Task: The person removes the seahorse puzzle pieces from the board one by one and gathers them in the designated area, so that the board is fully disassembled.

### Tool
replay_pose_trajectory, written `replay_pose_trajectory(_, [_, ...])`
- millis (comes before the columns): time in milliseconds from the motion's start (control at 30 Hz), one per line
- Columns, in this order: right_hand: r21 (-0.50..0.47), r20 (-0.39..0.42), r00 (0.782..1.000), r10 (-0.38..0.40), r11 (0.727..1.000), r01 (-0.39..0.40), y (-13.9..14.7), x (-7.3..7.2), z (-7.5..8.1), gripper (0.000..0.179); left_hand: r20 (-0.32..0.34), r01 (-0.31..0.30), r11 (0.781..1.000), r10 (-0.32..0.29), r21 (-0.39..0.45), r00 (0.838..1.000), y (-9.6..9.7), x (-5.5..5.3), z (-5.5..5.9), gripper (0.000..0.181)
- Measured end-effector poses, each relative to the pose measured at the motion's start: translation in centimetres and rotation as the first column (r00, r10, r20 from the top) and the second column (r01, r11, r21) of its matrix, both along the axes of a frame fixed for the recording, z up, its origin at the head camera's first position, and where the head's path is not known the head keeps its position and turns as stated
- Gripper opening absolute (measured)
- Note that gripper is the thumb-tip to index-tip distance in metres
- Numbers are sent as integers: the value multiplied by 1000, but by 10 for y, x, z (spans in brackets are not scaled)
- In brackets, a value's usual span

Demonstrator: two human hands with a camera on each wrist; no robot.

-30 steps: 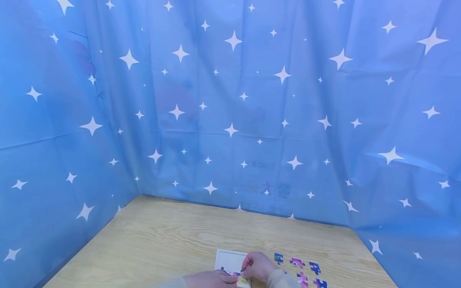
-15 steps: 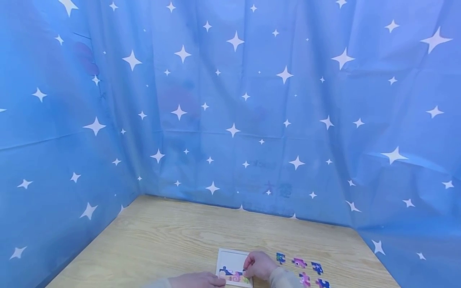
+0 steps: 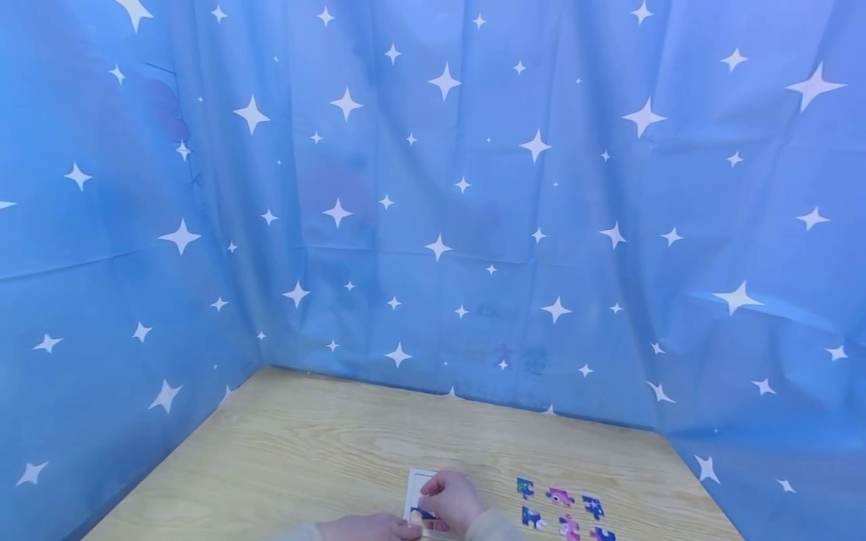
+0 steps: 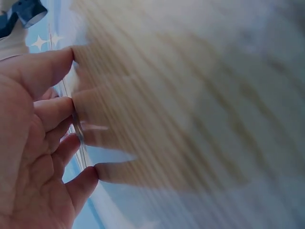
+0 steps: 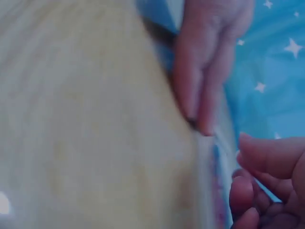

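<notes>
A shallow white puzzle tray [image 3: 413, 488] lies near the front of the table, partly hidden by both hands. Inside its lower part, a dark blue puzzle piece [image 3: 423, 514] shows beside my right fingertips. My right hand [image 3: 455, 499] is over the tray, fingers loosely bent; in the right wrist view no piece shows between the thumb [image 5: 271, 155] and the fingers. My left hand [image 3: 365, 527] rests at the tray's lower left corner, fingers extended. Its fingertips touch the glossy surface in the left wrist view, where the hand [image 4: 43, 133] holds nothing.
Right of the tray, several loose puzzle pieces lie in two rows, among them a pink piece [image 3: 560, 496] and a blue piece [image 3: 533, 518]. A blue star-patterned curtain [image 3: 433, 188] hangs behind and beside the wooden table [image 3: 325, 428].
My right hand has moved left across the tray, uncovering a blue piece on the table. My left hand has drawn back left from the pieces to the tray's corner.
</notes>
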State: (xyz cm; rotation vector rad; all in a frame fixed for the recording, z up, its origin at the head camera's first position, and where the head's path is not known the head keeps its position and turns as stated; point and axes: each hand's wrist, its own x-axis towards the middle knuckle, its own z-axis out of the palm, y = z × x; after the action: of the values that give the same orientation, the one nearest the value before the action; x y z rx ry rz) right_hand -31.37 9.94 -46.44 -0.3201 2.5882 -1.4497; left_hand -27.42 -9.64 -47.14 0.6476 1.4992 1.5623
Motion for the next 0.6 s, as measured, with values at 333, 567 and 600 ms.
replay_pose_trajectory(333, [-5, -27, 1000, 3, 1000, -3, -3, 1, -14, 10, -446, -254, 874, 49, -414, 894, -2, 1, 0, 65])
replay_pose_trajectory(567, [12, -20, 1000, 16, 1000, -15, -4, 0, -16, 12, -497, -292, 846, 38, -445, 867, -1, 2, -1, 65])
replay_pose_trajectory(600, [13, -9, 1000, 20, 1000, -20, -4, 0, -15, 13, -508, -293, 851, 35, -437, 860, -1, 2, -1, 63])
